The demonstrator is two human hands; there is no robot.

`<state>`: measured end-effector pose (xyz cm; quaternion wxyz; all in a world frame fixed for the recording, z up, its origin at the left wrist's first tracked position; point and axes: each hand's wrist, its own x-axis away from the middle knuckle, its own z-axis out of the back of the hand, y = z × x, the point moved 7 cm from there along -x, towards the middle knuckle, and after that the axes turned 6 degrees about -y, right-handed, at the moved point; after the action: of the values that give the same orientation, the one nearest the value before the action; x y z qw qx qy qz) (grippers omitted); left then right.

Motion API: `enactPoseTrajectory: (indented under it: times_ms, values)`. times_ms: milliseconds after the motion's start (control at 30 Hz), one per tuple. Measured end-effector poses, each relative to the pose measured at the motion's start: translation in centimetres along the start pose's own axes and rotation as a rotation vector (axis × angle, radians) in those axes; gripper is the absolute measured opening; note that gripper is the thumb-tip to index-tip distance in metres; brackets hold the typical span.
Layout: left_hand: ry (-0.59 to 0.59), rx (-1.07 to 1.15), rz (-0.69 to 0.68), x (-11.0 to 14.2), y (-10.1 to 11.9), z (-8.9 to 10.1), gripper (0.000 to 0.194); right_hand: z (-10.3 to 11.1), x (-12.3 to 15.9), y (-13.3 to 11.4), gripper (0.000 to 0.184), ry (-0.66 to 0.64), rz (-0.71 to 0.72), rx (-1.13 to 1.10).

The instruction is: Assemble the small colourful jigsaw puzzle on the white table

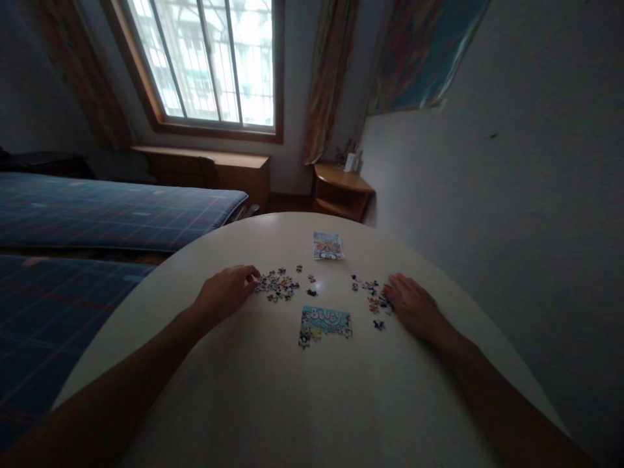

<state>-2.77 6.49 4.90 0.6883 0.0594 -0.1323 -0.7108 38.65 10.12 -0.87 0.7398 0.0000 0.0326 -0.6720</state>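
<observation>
My left hand rests at the left edge of a pile of loose jigsaw pieces, its fingers curved and the thumb apart from them; I see nothing held. On the right, my right hand lies with fingers stretched over the edge of a smaller group of jigsaw pieces, covering some of them. Between the hands and nearer to me is a partly joined jigsaw puzzle, with a light blue lettered top and a ragged lower edge. Beyond it lies a small printed picture sheet.
Everything lies on a round, pale table. A few single pieces sit between the two groups. To the left stands a bed with a plaid mattress. A wooden corner cabinet is behind the table, and a white wall is at right.
</observation>
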Motion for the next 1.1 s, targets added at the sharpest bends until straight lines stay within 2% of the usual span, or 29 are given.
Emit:
enactPoseTrajectory:
  times_ms: [167,300,700,933,1100]
  values:
    - [0.095,0.022,-0.135,-0.9,-0.2,-0.8,0.038,-0.3,-0.2,0.1,0.062,0.016,0.031,0.026]
    - [0.093,0.014,-0.221,-1.4,-0.1,-1.4,0.037,-0.3,-0.2,0.2,0.063,0.023,0.030,0.022]
    - [0.100,0.053,-0.252,-2.6,-1.1,-2.1,0.040,-0.7,-0.3,0.4,0.061,0.037,0.047,-0.064]
    - [0.118,0.095,-0.232,-2.4,-1.2,-1.4,0.032,1.3,-0.3,0.6,0.052,0.091,0.078,-0.226]
    - [0.058,0.121,-0.171,-1.6,-0.8,-1.3,0.025,3.0,0.0,-0.2,0.045,0.123,0.084,-0.313]
